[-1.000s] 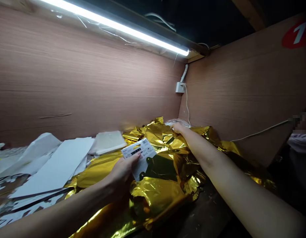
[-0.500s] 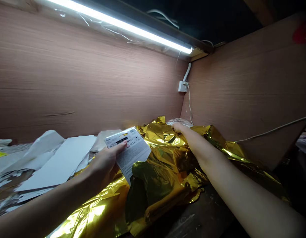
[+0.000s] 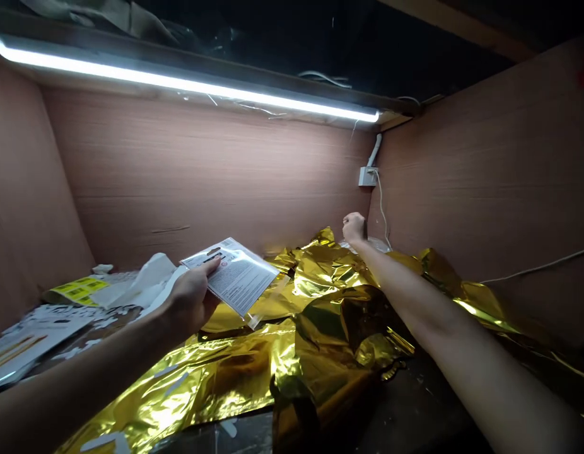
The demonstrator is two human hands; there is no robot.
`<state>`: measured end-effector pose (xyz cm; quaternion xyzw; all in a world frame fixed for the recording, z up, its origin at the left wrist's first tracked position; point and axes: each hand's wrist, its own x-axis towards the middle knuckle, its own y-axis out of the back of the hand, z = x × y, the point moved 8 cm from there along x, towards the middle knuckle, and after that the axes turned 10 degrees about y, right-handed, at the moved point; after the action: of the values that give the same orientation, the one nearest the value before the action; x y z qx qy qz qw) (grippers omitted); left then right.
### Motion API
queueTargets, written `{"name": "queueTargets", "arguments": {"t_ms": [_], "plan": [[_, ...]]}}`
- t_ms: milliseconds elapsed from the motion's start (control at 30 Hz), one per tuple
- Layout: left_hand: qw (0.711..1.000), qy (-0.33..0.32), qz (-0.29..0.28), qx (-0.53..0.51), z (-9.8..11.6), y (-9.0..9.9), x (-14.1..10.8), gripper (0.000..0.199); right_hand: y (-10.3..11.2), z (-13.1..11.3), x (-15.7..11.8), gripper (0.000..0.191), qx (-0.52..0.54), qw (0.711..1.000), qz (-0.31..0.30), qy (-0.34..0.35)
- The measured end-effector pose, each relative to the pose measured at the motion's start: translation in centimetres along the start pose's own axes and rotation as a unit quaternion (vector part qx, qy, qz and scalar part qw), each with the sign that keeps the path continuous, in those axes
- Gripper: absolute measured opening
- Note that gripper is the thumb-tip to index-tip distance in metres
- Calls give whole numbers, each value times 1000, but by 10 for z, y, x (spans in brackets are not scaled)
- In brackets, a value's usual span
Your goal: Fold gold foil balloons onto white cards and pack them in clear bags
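In the head view, we have our left hand (image 3: 190,299) gripping the card (image 3: 247,284), thumb over its near-left edge and printed side towards us. The card, in a clear sleeve, is tilted above the foil (image 3: 320,328), just right of that hand. Our right hand (image 3: 355,227) is curled into a loose fist beyond the foil's far part, near a clear bag (image 3: 379,244) by the wrist; we cannot tell whether the fingers enclose anything.

Left of our left hand lie paper (image 3: 152,277) and, farther off, a yellow sheet (image 3: 77,291). The foil spreads crumpled between and below both hands, with the dark worktop (image 3: 405,410) showing at its near edge.

We judge the step in hand as holding the card up while the right arm reaches out over the foil. Any move from here calls for a firm pinch on the slick sleeve and enough height to clear the folds, which could snag its lower corner.
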<state>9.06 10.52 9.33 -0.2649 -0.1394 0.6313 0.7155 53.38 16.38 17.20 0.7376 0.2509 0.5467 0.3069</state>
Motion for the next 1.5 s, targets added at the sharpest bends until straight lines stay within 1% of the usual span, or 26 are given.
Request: {"name": "queueTargets", "arguments": {"t_ms": [67, 100, 167, 200, 233, 267, 300, 333, 367, 400, 467, 533, 600, 700, 767, 900, 1033, 1100, 1133, 1167, 1267, 1300, 1333, 1367, 1500], "plan": [[1000, 5, 0, -19, 3, 12, 3, 13, 17, -34, 7, 40, 83, 994, 65, 17], [1000, 4, -3, -30, 4, 17, 3, 14, 24, -54, 10, 40, 126, 988, 86, 30], [999, 0, -16, -46, 6, 22, 3, 16, 33, -98, 8, 34, 235, 964, 92, 77], [998, -3, -22, -52, 7, 24, 3, 18, 37, -122, 3, 31, 307, 942, 82, 111], [998, -7, -28, -57, 7, 26, 4, 20, 40, -147, -5, 30, 438, 884, 55, 152], [997, -13, -32, -64, 8, 28, 4, 21, 42, -171, -17, 32, 544, 817, 2, 191], [997, -19, -36, -73, 9, 31, 4, 21, 43, -192, -32, 35, 611, 759, -54, 218], [995, -27, -37, -83, 11, 35, 4, 21, 44, -208, -47, 38, 653, 714, -101, 231], [994, -34, -36, -95, 13, 39, 4, 21, 43, -220, -63, 40, 676, 684, -142, 233], [993, -41, -32, -107, 15, 45, 5, 21, 39, -227, -76, 42, 689, 664, -178, 230], [991, -50, -15, -126, 17, 59, 6, 24, 26, -237, -98, 43, 696, 641, -237, 220], [989, -52, 8, -138, 18, 74, 8, 27, 10, -243, -111, 43, 691, 632, -275, 218], [988, -50, 24, -145, 16, 86, 11, 29, -6, -245, -117, 44, 683, 633, -291, 218], [987, -45, 28, -151, 11, 98, 17, 30, -18, -240, -117, 44, 693, 643, -262, 194], [988, -40, 22, -151, 6, 100, 20, 29, -21, -236, -118, 43, 699, 649, -244, 177], [991, -30, 0, -132, -1, 100, 18, 27, -25, -233, -127, 43, 684, 669, -240, 164], [992, -33, -8, -122, -3, 99, 12, 26, -30, -220, -135, 41, 691, 690, -172, 131], [992, -33, -7, -118, -4, 100, 10, 26, -33, -215, -142, 38, 684, 704, -138, 130], [993, -31, -4, -117, -5, 101, 8, 25, -33, -213, -147, 35, 671, 719, -118, 140], [993, -30, 4, -118, -6, 102, 7, 25, -32, -211, -151, 32, 645, 742, -93, 157], [992, -35, 24, -122, -9, 106, 3, 22, -24, -212, -166, 22, 502, 831, -7, 240], [991, -35, 28, -122, -11, 107, 2, 21, -21, -214, -171, 19, 451, 851, 15, 269], [991, -33, 31, -123, -13, 106, 0, 20, -18, -217, -175, 18, 409, 863, 32, 294], [992, -28, 32, -122, -15, 105, -1, 19, -16, -220, -179, 19, 379, 869, 45, 315], [994, -18, 22, -106, -22, 94, -9, 15, -8, -233, -193, 21, 321, 871, 75, 365]]}}
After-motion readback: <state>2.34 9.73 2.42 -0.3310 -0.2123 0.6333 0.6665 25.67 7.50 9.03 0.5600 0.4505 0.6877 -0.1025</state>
